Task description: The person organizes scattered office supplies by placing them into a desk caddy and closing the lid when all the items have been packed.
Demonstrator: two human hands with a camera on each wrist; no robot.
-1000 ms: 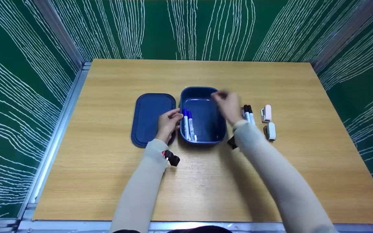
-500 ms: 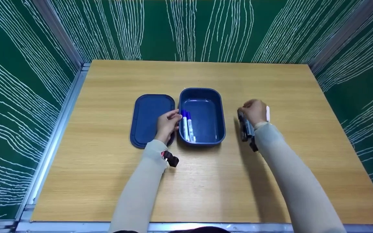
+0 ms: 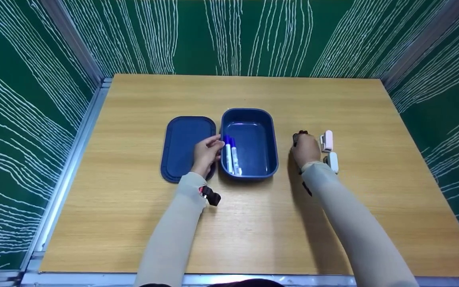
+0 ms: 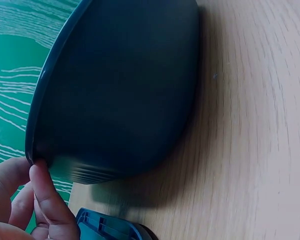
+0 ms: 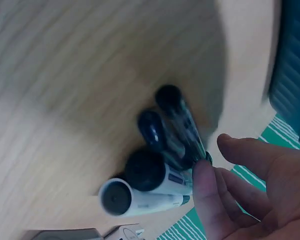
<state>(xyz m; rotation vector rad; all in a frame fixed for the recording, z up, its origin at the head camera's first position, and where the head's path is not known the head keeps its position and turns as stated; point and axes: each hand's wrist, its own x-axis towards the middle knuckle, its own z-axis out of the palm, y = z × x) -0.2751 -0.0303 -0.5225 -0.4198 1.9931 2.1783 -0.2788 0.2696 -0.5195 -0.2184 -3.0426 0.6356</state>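
Observation:
My left hand (image 3: 206,153) pinches the left rim of a dark blue plastic box (image 3: 257,149); in the left wrist view its fingertips meet right at the rim. Two white markers (image 3: 235,157) with blue caps lie along the left side inside the box. To the right of the box, my right hand (image 3: 306,150) is low over a row of pens. In the right wrist view, two dark slim pens (image 5: 186,120) lie beside two white markers (image 5: 149,170) with black caps. A finger touches the far ends of the slim pens, while the thumb stands slightly apart.
A blue lid (image 3: 185,147) lies flat left of the box, partly under my left hand. Right of my right hand lie two small stapler-like objects, one pink (image 3: 328,140) and one white (image 3: 332,161). Green panels with white streaks (image 3: 197,36) border the wooden table (image 3: 245,93).
My right hand has left the box's right rim, moved right to the pens and shifted down over them, with the staplers showing again. My left hand stays at the rim.

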